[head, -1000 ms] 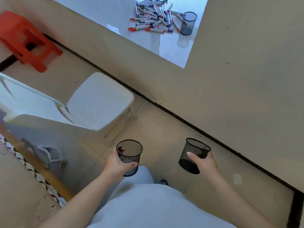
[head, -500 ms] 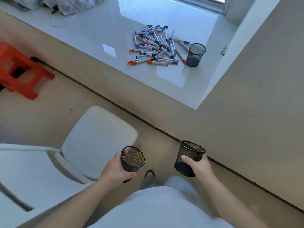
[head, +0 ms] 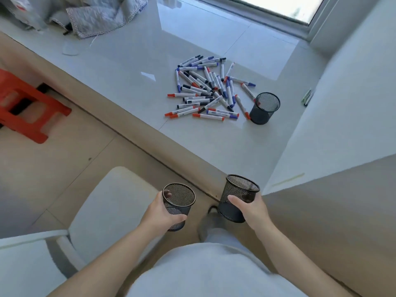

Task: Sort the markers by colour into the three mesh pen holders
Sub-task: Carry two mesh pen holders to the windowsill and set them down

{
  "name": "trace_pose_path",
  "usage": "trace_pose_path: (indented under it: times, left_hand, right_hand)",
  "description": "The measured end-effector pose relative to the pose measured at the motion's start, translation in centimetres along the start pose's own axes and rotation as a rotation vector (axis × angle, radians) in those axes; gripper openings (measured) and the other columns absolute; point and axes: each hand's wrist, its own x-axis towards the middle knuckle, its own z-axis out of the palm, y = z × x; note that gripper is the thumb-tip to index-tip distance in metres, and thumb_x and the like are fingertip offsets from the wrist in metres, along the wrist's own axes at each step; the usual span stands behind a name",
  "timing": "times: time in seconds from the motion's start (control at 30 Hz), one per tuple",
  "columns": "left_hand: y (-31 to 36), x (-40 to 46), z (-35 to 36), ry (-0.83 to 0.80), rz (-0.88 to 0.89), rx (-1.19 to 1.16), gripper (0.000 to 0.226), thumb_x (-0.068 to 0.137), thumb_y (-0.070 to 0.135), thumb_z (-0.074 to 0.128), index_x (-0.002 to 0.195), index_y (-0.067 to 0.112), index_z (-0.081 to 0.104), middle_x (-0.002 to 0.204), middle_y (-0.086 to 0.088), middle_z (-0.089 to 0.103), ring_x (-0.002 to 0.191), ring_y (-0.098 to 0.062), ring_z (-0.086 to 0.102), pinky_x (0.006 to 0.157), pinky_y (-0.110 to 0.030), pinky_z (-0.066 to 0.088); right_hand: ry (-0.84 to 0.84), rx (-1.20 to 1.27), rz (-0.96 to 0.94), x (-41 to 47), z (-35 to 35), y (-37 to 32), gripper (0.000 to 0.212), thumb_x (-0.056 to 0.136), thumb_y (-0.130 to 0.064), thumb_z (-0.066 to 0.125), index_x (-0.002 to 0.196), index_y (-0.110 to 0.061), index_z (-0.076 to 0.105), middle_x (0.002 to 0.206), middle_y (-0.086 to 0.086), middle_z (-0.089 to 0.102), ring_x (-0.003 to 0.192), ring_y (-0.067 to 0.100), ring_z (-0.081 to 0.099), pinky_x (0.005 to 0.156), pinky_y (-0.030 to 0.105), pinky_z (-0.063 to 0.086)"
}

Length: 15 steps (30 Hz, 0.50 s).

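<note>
Holding two black mesh pen holders out in front, one per hand, both off the ground and over the tan floor. The left hand (head: 159, 213) is wrapping its grip around the left holder (head: 178, 203), fingers curled round the far side with the thumb across the near wall, and that one is sitting pretty much upright. The right hand (head: 251, 207) is gripping the right holder (head: 237, 197) the same way, thumb lying on the mesh facing the camera, and this holder is tilting a bit with its mouth leaning away. Both look empty inside, though the mesh is dark enough that I can't be totally sure about the bottoms.

The third holder (head: 265, 108) is standing upright on the glossy white window ledge (head: 128, 67), well apart from the hands. The pile of markers (head: 209, 91) is lying loose on the same ledge just beside it, to its left, all crisscrossed: white barrels with red, blue and black caps. A couple of the red-capped ones are lying right up against that holder's base.

Other stuff hanging around: a white chair (head: 111, 202) is sitting to the left below the left hand, a red stool (head: 27, 108) is standing further left on the floor, and a crumpled grey cloth (head: 96, 16) is lying at the far end of the ledge.
</note>
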Motion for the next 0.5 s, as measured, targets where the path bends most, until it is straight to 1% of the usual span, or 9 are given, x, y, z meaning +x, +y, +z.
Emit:
trace_pose_path:
  times: [0.07, 0.17, 0.3, 0.37, 0.5]
  left_hand:
    - [2.2, 1.8, -0.4, -0.006, -0.007, -0.026, 0.073, 0.056, 0.035, 0.084, 0.116, 0.025, 0.043, 0.113, 0.006, 0.057, 0.104, -0.014, 0.052, 0.086, -0.025, 0.04]
    - [6.3, 5.1, -0.7, 0.031, 0.027, -0.027, 0.076, 0.053, 0.037, 0.084, 0.117, 0.025, 0.044, 0.114, 0.007, 0.057, 0.108, -0.016, 0.053, 0.091, -0.03, 0.044]
    - [10.8, 8.7, -0.8, 0.027, 0.09, 0.006, 0.081, 0.051, 0.039, 0.084, 0.121, 0.025, 0.044, 0.119, 0.006, 0.057, 0.113, -0.015, 0.052, 0.092, -0.028, 0.043]
    - [12.6, 10.5, -0.9, -0.024, 0.136, 0.041, 0.083, 0.051, 0.043, 0.083, 0.122, 0.025, 0.044, 0.121, 0.006, 0.057, 0.114, -0.016, 0.051, 0.094, -0.03, 0.043]
    - [16.0, 14.8, -1.1, -0.132, 0.214, 0.105, 0.085, 0.049, 0.05, 0.079, 0.12, 0.025, 0.041, 0.122, 0.005, 0.056, 0.112, -0.018, 0.052, 0.094, -0.032, 0.045]
  right_hand:
    - [-0.006, 0.007, 0.007, 1.9, -0.4, -1.6, 0.06, 0.064, -0.032, 0.081, 0.114, -0.02, 0.053, 0.107, -0.003, 0.064, 0.096, 0.015, 0.06, 0.079, 0.027, 0.043]
    - [-0.014, 0.029, -0.002, 4.8, -1.1, -4.5, 0.061, 0.064, -0.036, 0.08, 0.116, -0.021, 0.052, 0.108, -0.003, 0.064, 0.098, 0.015, 0.059, 0.079, 0.027, 0.042]
    - [0.028, 0.108, 0.008, 7.1, -1.6, -7.0, 0.064, 0.065, -0.034, 0.08, 0.118, -0.017, 0.049, 0.108, 0.0, 0.063, 0.095, 0.014, 0.059, 0.073, 0.025, 0.042]
    - [0.069, 0.114, 0.007, 7.9, -1.6, -7.6, 0.064, 0.065, -0.031, 0.082, 0.117, -0.015, 0.05, 0.109, 0.002, 0.063, 0.097, 0.017, 0.06, 0.077, 0.027, 0.044]
    - [0.174, 0.142, 0.068, 9.8, -1.9, -8.3, 0.069, 0.062, -0.025, 0.084, 0.118, -0.011, 0.047, 0.112, 0.006, 0.061, 0.102, 0.022, 0.058, 0.091, 0.035, 0.046]
